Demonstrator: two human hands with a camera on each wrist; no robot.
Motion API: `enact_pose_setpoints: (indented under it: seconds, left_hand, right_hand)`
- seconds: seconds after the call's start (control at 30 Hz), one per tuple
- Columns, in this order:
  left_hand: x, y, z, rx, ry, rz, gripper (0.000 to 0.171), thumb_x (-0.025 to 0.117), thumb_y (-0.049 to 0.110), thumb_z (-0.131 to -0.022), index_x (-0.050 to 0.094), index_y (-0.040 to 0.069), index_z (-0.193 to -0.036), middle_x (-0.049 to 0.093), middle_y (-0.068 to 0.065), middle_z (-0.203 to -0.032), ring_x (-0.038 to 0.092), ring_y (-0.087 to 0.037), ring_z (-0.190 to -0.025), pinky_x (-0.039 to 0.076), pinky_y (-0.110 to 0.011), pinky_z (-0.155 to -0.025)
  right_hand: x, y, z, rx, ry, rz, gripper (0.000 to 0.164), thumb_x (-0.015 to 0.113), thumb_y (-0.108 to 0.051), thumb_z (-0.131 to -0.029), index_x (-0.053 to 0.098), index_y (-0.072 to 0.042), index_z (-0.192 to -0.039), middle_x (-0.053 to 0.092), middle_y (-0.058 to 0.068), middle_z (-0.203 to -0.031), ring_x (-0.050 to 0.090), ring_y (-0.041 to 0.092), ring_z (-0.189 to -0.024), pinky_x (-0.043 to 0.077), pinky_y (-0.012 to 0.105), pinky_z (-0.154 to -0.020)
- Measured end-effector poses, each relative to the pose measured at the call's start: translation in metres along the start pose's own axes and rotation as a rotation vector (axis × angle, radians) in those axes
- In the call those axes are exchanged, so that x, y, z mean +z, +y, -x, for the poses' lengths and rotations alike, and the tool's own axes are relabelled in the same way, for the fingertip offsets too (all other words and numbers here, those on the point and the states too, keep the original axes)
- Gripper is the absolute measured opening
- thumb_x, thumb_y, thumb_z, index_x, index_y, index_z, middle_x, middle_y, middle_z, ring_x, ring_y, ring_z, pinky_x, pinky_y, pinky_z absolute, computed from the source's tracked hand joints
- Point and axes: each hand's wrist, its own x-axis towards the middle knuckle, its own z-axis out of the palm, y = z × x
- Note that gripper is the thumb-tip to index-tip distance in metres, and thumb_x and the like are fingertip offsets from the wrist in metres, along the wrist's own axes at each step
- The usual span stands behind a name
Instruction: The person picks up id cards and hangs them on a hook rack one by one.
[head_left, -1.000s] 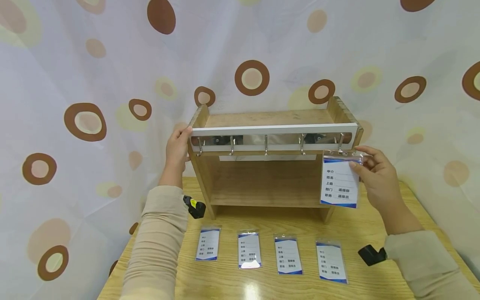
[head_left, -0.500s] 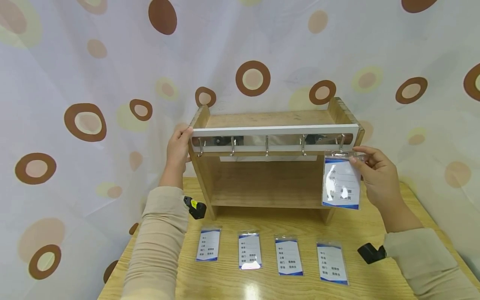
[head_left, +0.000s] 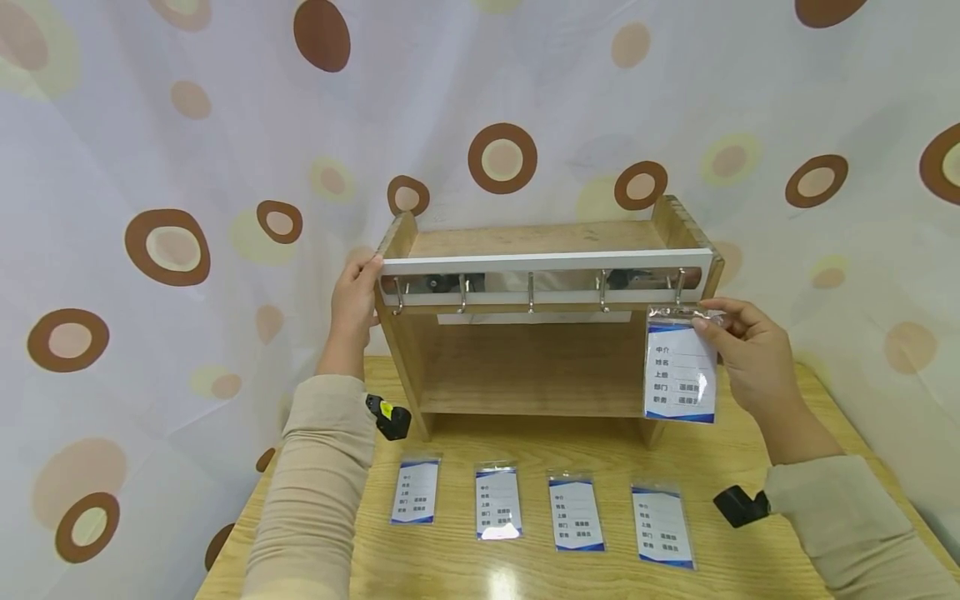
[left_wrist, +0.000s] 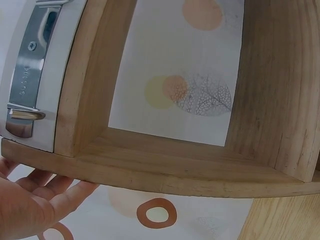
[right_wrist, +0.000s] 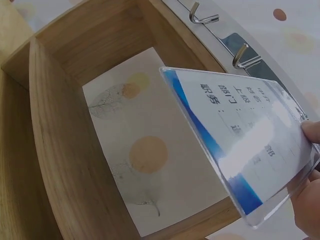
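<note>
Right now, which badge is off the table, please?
The badge the right hand pinches, near the rightmost hook; the other four badges lie on the table.

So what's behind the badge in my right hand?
In the head view, the wooden shelf, its right side panel showing above and below. Whatever the badge covers is hidden.

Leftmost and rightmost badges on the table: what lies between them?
A second badge and a third badge lie there, apart on the wooden table; the head view shows it.

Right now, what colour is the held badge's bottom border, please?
The held badge has a blue bottom border, clearest in the right wrist view.
</note>
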Motion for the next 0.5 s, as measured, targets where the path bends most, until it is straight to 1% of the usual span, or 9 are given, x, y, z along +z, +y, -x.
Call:
enact_pose_setpoints:
  seconds: [0.03, 0.17, 0.2, 0.33, 0.4, 0.5]
  left_hand:
    - [0.0001, 0.0, 0.0001, -0.002, 0.001, 0.0, 0.033, 0.047, 0.041, -0.085, 0.049, 0.014, -0.104, 0.038, -0.002, -0.128, 0.034, -0.024, -0.114, 0.033, -0.053, -0.083]
    - [-0.0001, -0.0005, -0.0002, 0.0, 0.005, 0.005, 0.033, 0.047, 0.041, -0.085, 0.05, 0.014, -0.105, 0.037, -0.001, -0.129, 0.034, -0.024, -0.115, 0.033, -0.053, -0.082]
    - [-0.0001, -0.0007, -0.0005, -0.001, 0.007, 0.005, 0.033, 0.047, 0.041, -0.085, 0.05, 0.014, -0.105, 0.037, -0.001, -0.129, 0.034, -0.024, -0.115, 0.033, -0.053, -0.082]
    - [0.0003, -0.0013, -0.0011, -0.003, 0.005, 0.001, 0.035, 0.047, 0.041, -0.086, 0.049, 0.013, -0.106, 0.038, -0.001, -0.128, 0.034, -0.023, -0.115, 0.034, -0.052, -0.083]
    - [0.0005, -0.0014, -0.0012, -0.003, 0.004, -0.006, 0.035, 0.046, 0.042, -0.086, 0.049, 0.014, -0.107, 0.037, -0.001, -0.129, 0.034, -0.024, -0.115, 0.034, -0.052, -0.083]
    - [0.0004, -0.0012, -0.0016, 0.0, 0.006, -0.016, 0.038, 0.046, 0.042, -0.086, 0.049, 0.014, -0.11, 0.037, -0.002, -0.129, 0.034, -0.024, -0.114, 0.034, -0.051, -0.082]
  right_hand:
    - [0.0003, -0.0002, 0.0, -0.004, 0.005, 0.031, 0.017, 0.06, -0.014, -0.081, 0.06, -0.016, -0.097, 0.041, 0.001, -0.071, 0.039, 0.007, -0.058, 0.037, 0.013, -0.046]
    - [0.0012, -0.0014, -0.0001, -0.011, 0.016, 0.065, 0.018, 0.059, -0.014, -0.081, 0.061, -0.016, -0.099, 0.041, 0.001, -0.073, 0.038, 0.008, -0.06, 0.036, 0.012, -0.046]
    - [0.0016, -0.0016, 0.0, -0.011, 0.021, 0.06, 0.019, 0.06, -0.014, -0.081, 0.061, -0.015, -0.099, 0.042, 0.001, -0.074, 0.039, 0.007, -0.06, 0.036, 0.012, -0.046]
    - [0.0018, -0.0028, 0.0, -0.026, 0.026, -0.027, 0.019, 0.061, -0.013, -0.079, 0.061, -0.01, -0.098, 0.046, 0.0, -0.073, 0.043, 0.006, -0.06, 0.037, 0.012, -0.047]
    - [0.0013, -0.0036, -0.0006, -0.034, 0.01, -0.089, 0.018, 0.061, -0.01, -0.079, 0.061, -0.008, -0.097, 0.048, 0.001, -0.074, 0.046, 0.006, -0.059, 0.039, 0.012, -0.047]
    - [0.0013, -0.0041, -0.0018, -0.035, -0.001, -0.11, 0.018, 0.061, -0.01, -0.079, 0.062, -0.008, -0.097, 0.048, 0.001, -0.073, 0.048, 0.007, -0.059, 0.04, 0.012, -0.047]
